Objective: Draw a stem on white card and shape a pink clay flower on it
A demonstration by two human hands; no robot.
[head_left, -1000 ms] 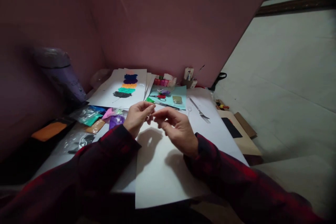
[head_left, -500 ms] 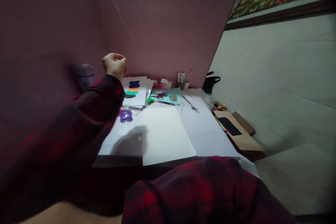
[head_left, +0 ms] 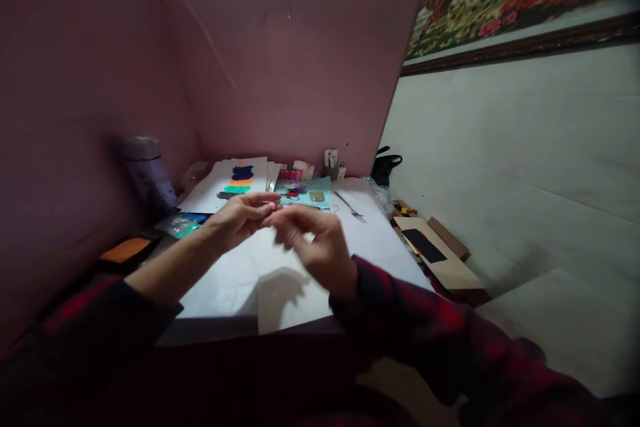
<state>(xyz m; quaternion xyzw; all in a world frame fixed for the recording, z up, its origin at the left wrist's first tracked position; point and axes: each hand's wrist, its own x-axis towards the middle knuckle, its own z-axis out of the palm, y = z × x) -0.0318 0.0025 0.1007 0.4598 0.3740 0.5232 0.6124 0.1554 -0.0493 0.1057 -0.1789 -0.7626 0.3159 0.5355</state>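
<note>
My left hand [head_left: 244,219] is raised over the table with its fingers pinched together. A small pink lump [head_left: 273,206] shows at its fingertips; I cannot make out what it is. Close beside it is my right hand [head_left: 317,240], its fingers curled toward the lump and smeared by motion. Whether they touch the lump or hold anything is unclear. Below both hands lies a sheet of white paper [head_left: 270,310], with their shadow falling on it.
Painted sheets [head_left: 243,180] lie at the back left, in front of a purple cylinder [head_left: 147,177]. Red-handled scissors [head_left: 291,195] rest on light-blue paper [head_left: 320,185]. A fork [head_left: 350,207] lies to the right. Cardboard [head_left: 440,257] sits beyond the table's right edge.
My left hand has come down and right, toward the middle. My right hand has risen into view and met it. The camera view has shifted, showing more of the left side.
</note>
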